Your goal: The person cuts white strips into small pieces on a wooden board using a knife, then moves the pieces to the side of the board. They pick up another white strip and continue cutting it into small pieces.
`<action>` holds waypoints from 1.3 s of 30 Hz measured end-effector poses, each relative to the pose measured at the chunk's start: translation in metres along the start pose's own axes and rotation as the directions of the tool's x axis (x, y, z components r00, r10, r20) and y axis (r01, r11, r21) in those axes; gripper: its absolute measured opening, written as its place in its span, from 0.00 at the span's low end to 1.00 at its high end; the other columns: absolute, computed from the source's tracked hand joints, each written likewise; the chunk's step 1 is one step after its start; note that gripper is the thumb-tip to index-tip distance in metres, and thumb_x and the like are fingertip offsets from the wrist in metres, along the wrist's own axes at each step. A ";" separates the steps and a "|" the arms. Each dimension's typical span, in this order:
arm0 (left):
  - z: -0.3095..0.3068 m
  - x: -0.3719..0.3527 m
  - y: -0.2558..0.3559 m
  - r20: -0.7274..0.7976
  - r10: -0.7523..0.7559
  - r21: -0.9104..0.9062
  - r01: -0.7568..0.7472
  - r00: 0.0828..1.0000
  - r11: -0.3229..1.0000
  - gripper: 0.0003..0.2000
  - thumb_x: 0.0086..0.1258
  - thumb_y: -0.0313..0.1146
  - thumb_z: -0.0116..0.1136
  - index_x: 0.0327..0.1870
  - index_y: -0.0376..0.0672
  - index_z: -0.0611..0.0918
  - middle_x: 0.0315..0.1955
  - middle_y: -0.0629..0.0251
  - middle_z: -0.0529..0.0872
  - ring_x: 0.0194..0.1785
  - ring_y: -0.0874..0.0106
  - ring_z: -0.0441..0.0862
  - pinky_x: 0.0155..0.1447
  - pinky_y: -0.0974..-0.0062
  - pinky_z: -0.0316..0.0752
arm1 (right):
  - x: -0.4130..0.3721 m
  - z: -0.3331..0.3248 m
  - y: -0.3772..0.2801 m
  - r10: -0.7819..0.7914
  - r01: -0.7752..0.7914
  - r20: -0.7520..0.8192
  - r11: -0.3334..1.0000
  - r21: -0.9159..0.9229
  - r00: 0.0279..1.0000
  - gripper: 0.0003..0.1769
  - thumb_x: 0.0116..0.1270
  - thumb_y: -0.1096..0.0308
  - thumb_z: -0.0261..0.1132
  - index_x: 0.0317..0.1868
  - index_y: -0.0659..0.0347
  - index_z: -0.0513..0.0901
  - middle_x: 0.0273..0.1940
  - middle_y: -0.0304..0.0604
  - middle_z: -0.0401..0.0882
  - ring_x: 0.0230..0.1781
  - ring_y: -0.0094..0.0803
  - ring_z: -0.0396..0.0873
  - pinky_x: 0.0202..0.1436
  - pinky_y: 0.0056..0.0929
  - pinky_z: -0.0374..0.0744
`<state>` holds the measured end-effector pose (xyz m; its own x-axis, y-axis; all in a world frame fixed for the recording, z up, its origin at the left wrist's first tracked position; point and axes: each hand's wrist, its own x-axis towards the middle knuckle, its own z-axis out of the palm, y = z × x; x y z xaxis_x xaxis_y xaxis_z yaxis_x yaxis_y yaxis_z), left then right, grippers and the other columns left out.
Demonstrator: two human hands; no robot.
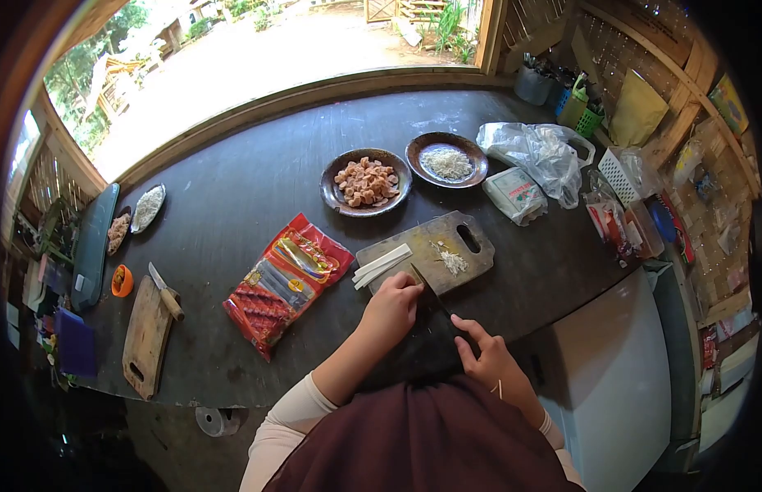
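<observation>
Left hand [391, 303]: curled at the board's [475, 264] edge — its grip I cannot tell.
Right hand [489, 359]: grasping the knife [432, 290].
White strips [384, 264]: on board, beside left hand.
Danger: slipping knife could cut fingers so near.
</observation>
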<state>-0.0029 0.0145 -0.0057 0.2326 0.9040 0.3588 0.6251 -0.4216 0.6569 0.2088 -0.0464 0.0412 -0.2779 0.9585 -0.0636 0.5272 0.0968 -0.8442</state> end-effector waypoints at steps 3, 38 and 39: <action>0.003 0.000 -0.002 0.000 0.003 0.019 -0.003 1.000 1.000 0.12 0.62 0.20 0.58 0.45 0.37 0.86 0.41 0.56 0.82 0.47 0.56 0.81 0.51 0.64 0.77 | -0.011 -0.004 0.003 -0.035 0.035 -0.025 0.999 0.013 0.999 0.22 0.70 0.69 0.62 0.64 0.54 0.75 0.34 0.64 0.83 0.37 0.57 0.84 0.38 0.40 0.81; 0.002 -0.002 -0.004 0.019 0.019 -0.021 -0.018 1.000 1.000 0.10 0.63 0.20 0.57 0.44 0.36 0.85 0.43 0.55 0.81 0.48 0.55 0.80 0.53 0.64 0.77 | -0.022 -0.017 -0.016 0.206 -0.206 0.003 0.979 0.010 0.979 0.21 0.71 0.65 0.62 0.63 0.51 0.79 0.21 0.54 0.78 0.19 0.26 0.77 0.31 0.28 0.76; 0.002 -0.002 -0.005 0.019 0.019 -0.021 -0.018 1.000 1.000 0.10 0.63 0.20 0.57 0.44 0.36 0.85 0.43 0.55 0.81 0.48 0.55 0.80 0.53 0.64 0.77 | -0.022 -0.017 -0.016 0.200 -0.200 0.003 0.980 0.009 0.980 0.21 0.71 0.66 0.62 0.63 0.51 0.79 0.21 0.53 0.78 0.19 0.26 0.76 0.31 0.28 0.76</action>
<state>-0.0047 0.0150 -0.0106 0.2581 0.8971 0.3585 0.6048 -0.4394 0.6641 0.2201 -0.0647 0.0652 -0.1692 0.9576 -0.2332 0.5648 -0.0997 -0.8192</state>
